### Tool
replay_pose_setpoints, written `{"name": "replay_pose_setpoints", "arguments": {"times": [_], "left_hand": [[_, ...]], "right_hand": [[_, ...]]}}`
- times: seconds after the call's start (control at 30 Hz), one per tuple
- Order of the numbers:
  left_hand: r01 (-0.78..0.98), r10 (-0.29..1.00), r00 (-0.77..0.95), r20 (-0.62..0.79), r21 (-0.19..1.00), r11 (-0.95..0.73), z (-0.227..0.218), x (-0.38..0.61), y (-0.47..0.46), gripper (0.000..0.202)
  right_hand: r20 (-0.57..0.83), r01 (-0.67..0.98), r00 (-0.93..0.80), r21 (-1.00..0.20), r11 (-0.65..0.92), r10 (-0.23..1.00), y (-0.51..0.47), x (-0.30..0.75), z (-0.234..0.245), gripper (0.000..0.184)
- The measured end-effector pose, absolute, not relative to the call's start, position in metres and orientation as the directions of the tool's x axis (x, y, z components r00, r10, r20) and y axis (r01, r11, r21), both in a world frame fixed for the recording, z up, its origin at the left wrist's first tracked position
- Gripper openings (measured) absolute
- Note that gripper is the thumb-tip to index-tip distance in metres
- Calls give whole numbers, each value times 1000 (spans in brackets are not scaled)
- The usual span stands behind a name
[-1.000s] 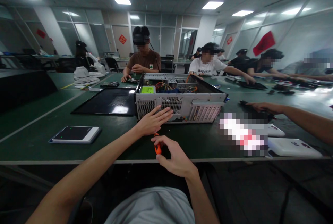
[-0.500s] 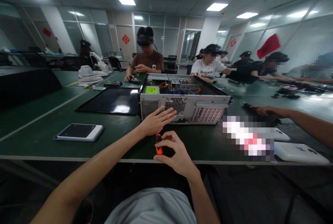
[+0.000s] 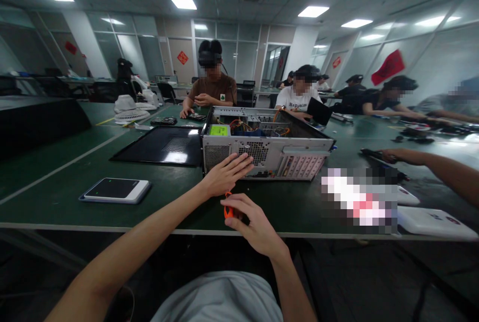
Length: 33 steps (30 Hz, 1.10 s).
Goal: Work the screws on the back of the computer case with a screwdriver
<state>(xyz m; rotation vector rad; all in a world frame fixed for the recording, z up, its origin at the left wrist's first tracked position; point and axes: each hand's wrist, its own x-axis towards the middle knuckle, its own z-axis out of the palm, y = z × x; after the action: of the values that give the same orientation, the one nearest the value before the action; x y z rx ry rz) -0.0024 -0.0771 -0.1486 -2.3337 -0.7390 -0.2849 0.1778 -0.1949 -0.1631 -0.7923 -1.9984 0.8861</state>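
A computer case (image 3: 269,169) lies on the green table with its top side off and its vented back panel towards me. My left hand (image 3: 226,174) rests with outstretched fingers against that panel, near the fan grille. Just below it, my right hand (image 3: 254,223) grips the orange and black handle of a screwdriver (image 3: 228,212) between thumb and fingers. The left hand hides the screwdriver's tip. Inside the case show coloured cables (image 3: 243,125) and a box with a bright green label (image 3: 219,131).
A glossy black side panel (image 3: 153,145) lies left of the case. Nearer sits a white and black flat device (image 3: 116,189). White devices (image 3: 436,222) and a pixelated patch are at right, where another person's arm (image 3: 430,158) reaches in. White fans (image 3: 130,112) stand farther back.
My right hand's fingers have closed further round the screwdriver handle and shifted slightly. My left hand stays on the case. The neighbour's hand at right has lifted a dark object.
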Motion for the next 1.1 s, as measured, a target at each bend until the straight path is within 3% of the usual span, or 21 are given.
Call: {"name": "replay_pose_setpoints", "arguments": {"times": [0.07,0.27,0.4,0.57,0.73,0.93,1.1], "left_hand": [[579,438,815,379,-528,-621,-149,-2,-77,86],[581,443,814,376,-511,-634,-148,-3,-78,89],[577,438,816,377,-508,-639,-147,-3,-78,89],[574,439,818,371,-479,-664,-146,-4,-78,88],[579,436,813,385,-468,-667,-148,-4,-78,89],[570,422,818,390,-454,-685,-147,-5,-78,93],[565,422,822,383,-456,-688,-145,-5,-79,91]], "right_hand": [[378,209,-484,-826,524,789,-195,178,-164,32],[437,168,-487,-802,573,756,-195,178,-162,15],[423,259,-458,-778,573,782,-197,176,-160,22],[429,237,-418,-799,552,800,-197,176,-161,40],[473,254,-419,-759,600,775,-196,178,-161,23],[454,261,-437,-762,593,776,-198,179,-162,52],[480,195,-449,-771,607,754,-199,180,-161,39]]}}
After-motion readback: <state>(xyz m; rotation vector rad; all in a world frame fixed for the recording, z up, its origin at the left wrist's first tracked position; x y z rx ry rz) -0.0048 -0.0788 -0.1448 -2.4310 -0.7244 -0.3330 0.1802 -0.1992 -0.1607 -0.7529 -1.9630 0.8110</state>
